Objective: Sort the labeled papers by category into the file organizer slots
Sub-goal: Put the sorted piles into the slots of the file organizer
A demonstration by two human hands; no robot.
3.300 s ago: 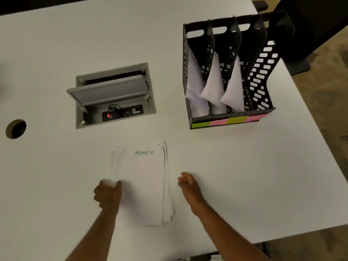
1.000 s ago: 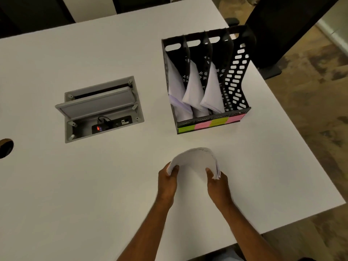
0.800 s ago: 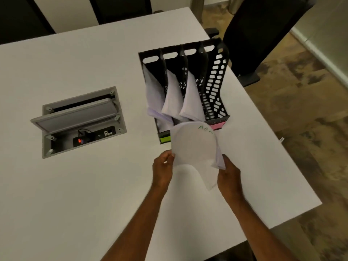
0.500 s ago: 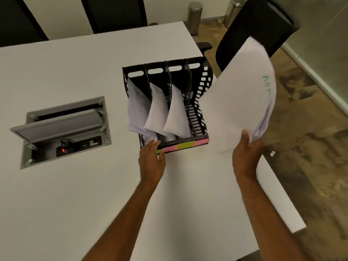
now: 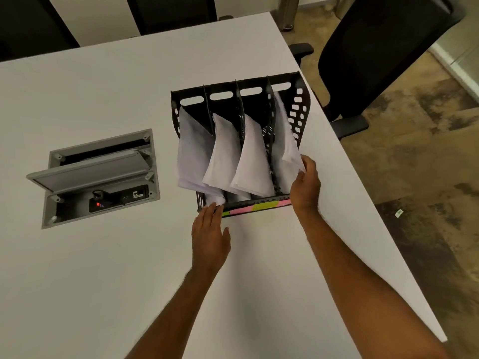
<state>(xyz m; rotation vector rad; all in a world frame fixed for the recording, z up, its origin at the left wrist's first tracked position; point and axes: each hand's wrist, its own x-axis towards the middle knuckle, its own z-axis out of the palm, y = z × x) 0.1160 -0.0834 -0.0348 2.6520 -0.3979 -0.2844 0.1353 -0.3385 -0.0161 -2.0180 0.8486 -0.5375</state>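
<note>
A black file organizer [image 5: 233,85] stands on the white table [image 5: 103,268], with green, pink and yellow labels [image 5: 255,208] along its front edge. White papers lean in the three left slots [image 5: 223,154]. A further stack of papers [image 5: 285,141] sits in the rightmost slot, and my right hand [image 5: 305,185] holds its lower corner at the organizer's front right. My left hand [image 5: 210,237] lies flat, fingers straight, its fingertips touching the organizer's front left corner.
An open grey cable box [image 5: 98,174] with a power strip is set into the table left of the organizer. A black office chair [image 5: 375,47] stands past the table's right edge. Patterned floor shows on the right.
My right hand carried the stack from the air on the right down into the rightmost slot. My left hand stayed at the organizer's front left. The camera view shifted closer.
</note>
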